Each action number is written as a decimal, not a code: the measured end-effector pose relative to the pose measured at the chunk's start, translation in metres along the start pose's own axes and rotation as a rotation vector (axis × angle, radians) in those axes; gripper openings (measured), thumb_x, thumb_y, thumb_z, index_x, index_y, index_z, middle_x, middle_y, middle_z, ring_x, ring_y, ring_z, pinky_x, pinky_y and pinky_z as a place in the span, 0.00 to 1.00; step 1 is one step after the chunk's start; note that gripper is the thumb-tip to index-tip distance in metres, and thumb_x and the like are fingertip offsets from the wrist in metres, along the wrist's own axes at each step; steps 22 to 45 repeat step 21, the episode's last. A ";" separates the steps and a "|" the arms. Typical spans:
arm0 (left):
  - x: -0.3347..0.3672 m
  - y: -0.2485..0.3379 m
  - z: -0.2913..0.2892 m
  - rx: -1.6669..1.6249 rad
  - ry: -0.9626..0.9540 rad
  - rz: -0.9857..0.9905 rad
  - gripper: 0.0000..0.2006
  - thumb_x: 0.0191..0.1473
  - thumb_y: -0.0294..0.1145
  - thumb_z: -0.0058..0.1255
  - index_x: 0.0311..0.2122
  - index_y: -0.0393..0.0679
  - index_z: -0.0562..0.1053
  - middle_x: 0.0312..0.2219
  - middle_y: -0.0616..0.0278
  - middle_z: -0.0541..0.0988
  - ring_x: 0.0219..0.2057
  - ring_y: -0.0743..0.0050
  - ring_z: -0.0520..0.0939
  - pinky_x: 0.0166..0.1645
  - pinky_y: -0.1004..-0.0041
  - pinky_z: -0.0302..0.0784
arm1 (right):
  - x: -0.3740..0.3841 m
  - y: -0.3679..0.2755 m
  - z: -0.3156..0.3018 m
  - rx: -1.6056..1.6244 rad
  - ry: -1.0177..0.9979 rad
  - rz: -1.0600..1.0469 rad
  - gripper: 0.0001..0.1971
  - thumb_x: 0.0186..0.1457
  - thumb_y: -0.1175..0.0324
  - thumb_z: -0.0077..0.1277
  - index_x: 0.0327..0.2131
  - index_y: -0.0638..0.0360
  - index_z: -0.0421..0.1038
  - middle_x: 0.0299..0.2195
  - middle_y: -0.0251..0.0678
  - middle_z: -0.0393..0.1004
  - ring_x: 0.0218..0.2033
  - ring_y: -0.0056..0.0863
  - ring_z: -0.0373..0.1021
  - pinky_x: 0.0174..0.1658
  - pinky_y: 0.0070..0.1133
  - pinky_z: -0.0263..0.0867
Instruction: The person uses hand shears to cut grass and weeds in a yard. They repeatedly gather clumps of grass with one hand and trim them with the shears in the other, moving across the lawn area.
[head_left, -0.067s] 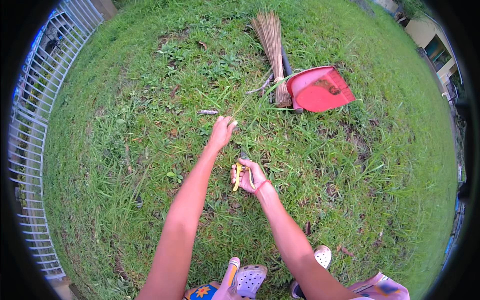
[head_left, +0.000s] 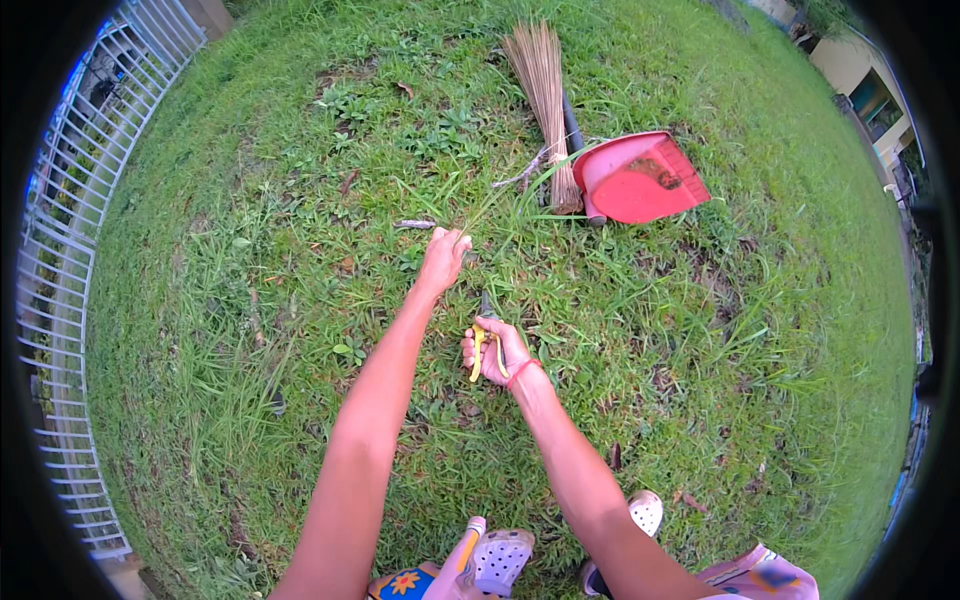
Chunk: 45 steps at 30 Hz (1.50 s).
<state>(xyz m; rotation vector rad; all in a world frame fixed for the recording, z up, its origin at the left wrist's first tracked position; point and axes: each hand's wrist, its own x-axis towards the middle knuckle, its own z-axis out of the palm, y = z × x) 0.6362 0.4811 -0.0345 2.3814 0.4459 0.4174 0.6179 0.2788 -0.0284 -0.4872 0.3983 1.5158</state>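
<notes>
My left hand (head_left: 441,260) is closed around a few long grass blades (head_left: 482,212), which stick out past the fingers toward the upper right. Lower and a little to the right, my right hand (head_left: 497,352) grips pruning shears (head_left: 478,355) by their yellow handles. Their dark blades (head_left: 486,304) point away from me, low over the grass and apart from my left hand. A short grey stick (head_left: 414,224) lies just beyond my left fingers.
A stick broom (head_left: 543,100) and a red dustpan (head_left: 640,185) with a dark handle lie together on the grass ahead. Near them is a forked twig (head_left: 522,174). A white metal fence (head_left: 75,215) runs along the left. My light clogs (head_left: 502,556) stand at the bottom.
My left hand has shifted very slightly toward the left. The shears' handles look a little closer together. Everything else looks the same.
</notes>
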 end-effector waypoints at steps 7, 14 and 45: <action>0.024 -0.036 -0.018 -0.429 -0.045 -0.227 0.18 0.64 0.43 0.32 0.33 0.42 0.70 0.33 0.62 0.77 0.39 0.71 0.74 0.48 0.69 0.66 | 0.009 -0.014 0.024 -0.238 -0.103 0.033 0.22 0.56 0.55 0.44 0.41 0.69 0.67 0.31 0.45 0.73 0.33 0.35 0.73 0.41 0.32 0.71; 0.023 -0.041 -0.022 -0.442 -0.068 -0.253 0.16 0.64 0.40 0.33 0.32 0.41 0.68 0.28 0.64 0.74 0.34 0.76 0.74 0.45 0.70 0.70 | 0.107 -0.051 0.053 -0.063 0.040 0.030 0.18 0.55 0.59 0.43 0.36 0.69 0.64 0.28 0.45 0.70 0.29 0.37 0.70 0.39 0.34 0.69; 0.015 -0.017 -0.022 -0.607 -0.002 -0.379 0.15 0.64 0.41 0.33 0.30 0.43 0.66 0.20 0.71 0.65 0.22 0.82 0.67 0.28 0.77 0.65 | 0.073 -0.017 0.031 -0.298 -0.030 -0.020 0.14 0.56 0.60 0.44 0.28 0.63 0.65 0.17 0.33 0.65 0.19 0.27 0.65 0.25 0.24 0.63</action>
